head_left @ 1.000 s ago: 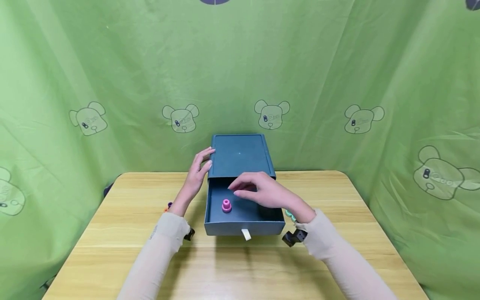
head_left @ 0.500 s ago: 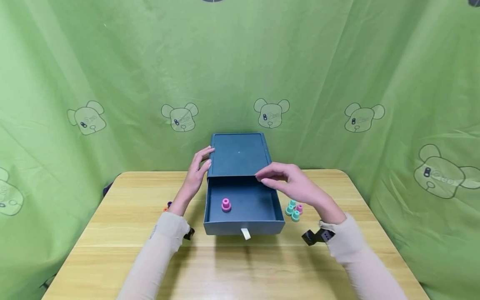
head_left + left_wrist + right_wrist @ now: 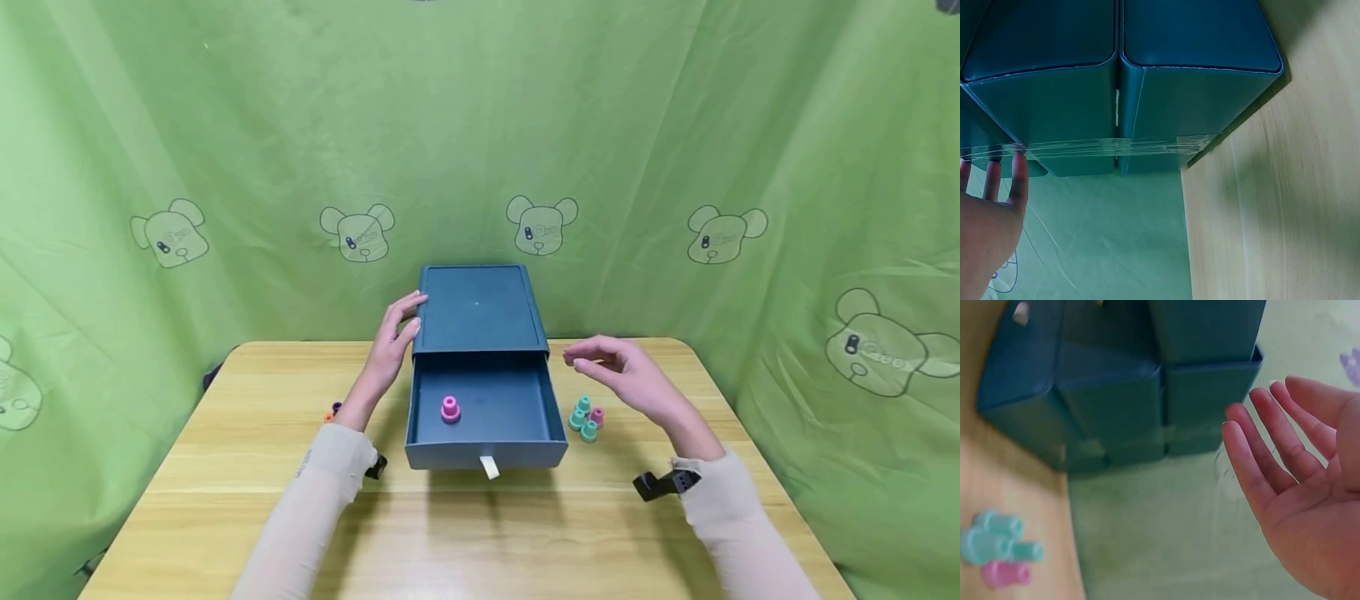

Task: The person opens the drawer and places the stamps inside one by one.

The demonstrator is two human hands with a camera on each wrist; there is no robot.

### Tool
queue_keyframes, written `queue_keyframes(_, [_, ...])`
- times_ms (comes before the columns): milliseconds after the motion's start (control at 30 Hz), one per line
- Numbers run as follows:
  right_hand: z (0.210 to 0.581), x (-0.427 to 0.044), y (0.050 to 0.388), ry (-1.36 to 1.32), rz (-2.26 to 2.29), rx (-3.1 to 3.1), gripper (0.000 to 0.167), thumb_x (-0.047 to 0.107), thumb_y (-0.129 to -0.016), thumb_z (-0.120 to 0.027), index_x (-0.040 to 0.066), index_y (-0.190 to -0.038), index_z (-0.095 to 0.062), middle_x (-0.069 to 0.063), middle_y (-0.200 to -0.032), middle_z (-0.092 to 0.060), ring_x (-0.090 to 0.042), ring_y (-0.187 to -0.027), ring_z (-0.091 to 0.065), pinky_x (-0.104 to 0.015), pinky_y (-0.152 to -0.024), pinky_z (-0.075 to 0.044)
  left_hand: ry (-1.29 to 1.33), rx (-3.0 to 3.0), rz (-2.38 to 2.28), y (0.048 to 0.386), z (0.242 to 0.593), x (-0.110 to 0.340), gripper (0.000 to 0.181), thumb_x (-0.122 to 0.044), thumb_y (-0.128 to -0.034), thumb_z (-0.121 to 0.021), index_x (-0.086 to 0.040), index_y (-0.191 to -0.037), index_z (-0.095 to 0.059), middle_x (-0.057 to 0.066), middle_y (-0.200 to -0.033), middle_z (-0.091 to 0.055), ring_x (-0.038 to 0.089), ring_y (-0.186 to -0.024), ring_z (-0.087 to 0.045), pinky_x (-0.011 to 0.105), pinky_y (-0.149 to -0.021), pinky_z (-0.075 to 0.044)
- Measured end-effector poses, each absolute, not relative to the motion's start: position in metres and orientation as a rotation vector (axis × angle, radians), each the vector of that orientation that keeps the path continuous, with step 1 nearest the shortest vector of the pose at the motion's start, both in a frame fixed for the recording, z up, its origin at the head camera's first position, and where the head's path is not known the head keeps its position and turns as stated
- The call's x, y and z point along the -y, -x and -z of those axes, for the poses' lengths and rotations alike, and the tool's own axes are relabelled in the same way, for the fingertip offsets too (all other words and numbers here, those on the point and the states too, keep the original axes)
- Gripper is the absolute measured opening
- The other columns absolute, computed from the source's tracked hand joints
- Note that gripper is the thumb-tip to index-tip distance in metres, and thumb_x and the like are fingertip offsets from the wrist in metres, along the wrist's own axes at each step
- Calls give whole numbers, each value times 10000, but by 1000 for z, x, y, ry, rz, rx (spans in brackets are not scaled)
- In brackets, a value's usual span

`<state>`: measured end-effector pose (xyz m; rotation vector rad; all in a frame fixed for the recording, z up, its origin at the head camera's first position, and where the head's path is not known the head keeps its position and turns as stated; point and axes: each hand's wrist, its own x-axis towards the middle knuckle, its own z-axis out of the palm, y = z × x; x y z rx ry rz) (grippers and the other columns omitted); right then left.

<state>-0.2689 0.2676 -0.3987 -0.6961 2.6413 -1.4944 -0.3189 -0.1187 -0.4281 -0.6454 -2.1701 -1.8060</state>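
Note:
A dark blue drawer cabinet (image 3: 480, 312) stands at the back of the table, its top drawer (image 3: 502, 408) pulled out. Inside the drawer, towards the left, one pink stepped peg (image 3: 450, 410) stands upright. My left hand (image 3: 386, 354) rests its fingers against the cabinet's left side, near the top; the left wrist view shows the fingertips by a strip of clear tape (image 3: 1129, 147). Off the cabinet's right side, my right hand (image 3: 630, 375) hovers above the table with nothing in it, its fingers (image 3: 1279, 434) loosely bent.
Several teal pegs (image 3: 588, 431) and a pink peg (image 3: 597, 417) cluster on the table (image 3: 247, 500) right of the drawer. Orange and purple pieces (image 3: 337, 407) show partly behind my left wrist. A white pull tab (image 3: 489, 467) hangs from the drawer front. Green cloth surrounds the table.
My right hand has moved right, from over the drawer to beyond the cabinet's right side, uncovering the teal and pink pegs. The left hand stays on the cabinet. The peg in the drawer stays put.

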Motion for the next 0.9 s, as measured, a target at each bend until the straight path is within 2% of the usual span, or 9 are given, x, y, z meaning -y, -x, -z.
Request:
queue_keyframes(233, [434,-293,280,563,1464,-2716,329,211,-1051,-618,19,-1313,-669,-178,-1280,-705,-67,-1099,-677,-134,-939,-502,640,2182,1805,317,426,120,471,-150,-1069,-465,21,-1508,-463,209,-1641,-333,439,-1430,-387,639,-1170,-338])
queue_keyframes(267, [440,-297,282,538,1458,-2731,333,210,-1050,-619,15,-1316,-666,-181,-1282,-705,-67,-1102,-672,-132,-939,-496,641,2184,1806,317,426,120,472,-151,-1069,-465,21,-1509,-462,209,-1642,-332,438,-1432,-387,637,-1169,-342])
queue_keyframes(400, [464,-311,285,446,1411,-2799,336,211,-1046,-625,19,-1319,-668,-189,-1290,-705,-181,-1134,-671,-136,-922,-488,643,2188,1806,317,425,119,475,-148,-1068,-464,25,-1511,-457,214,-1644,-326,442,-1433,-384,640,-1174,-333])
queue_keyframes(533, [486,-322,287,376,1352,-2828,324,202,-1038,-637,33,-1312,-675,-187,-1297,-701,-300,-1161,-659,-202,-930,-500,631,2178,1810,317,426,119,473,-151,-1068,-461,21,-1509,-462,214,-1644,-326,450,-1431,-380,653,-1181,-307])
queue_keyframes(633, [500,-329,290,323,1324,-2817,329,197,-1034,-639,35,-1319,-667,-190,-1304,-693,-319,-1153,-659,-279,-947,-507,638,2173,1809,318,426,117,473,-152,-1069,-457,18,-1511,-460,213,-1645,-323,450,-1433,-376,659,-1181,-302])
queue_keyframes(833, [521,-336,292,305,1364,-2681,386,170,-1027,-639,-41,-1349,-613,-256,-1292,-664,-345,-1088,-681,-442,-952,-568,651,2171,1806,318,426,117,472,-137,-1068,-455,36,-1507,-455,235,-1640,-319,463,-1426,-377,661,-1178,-304])
queue_keyframes(900, [525,-335,293,306,1376,-2651,385,168,-1024,-643,-49,-1341,-615,-262,-1285,-664,-343,-1087,-691,-452,-956,-582,646,2172,1808,318,426,117,471,-138,-1068,-453,35,-1506,-456,232,-1643,-317,460,-1428,-377,657,-1185,-296])
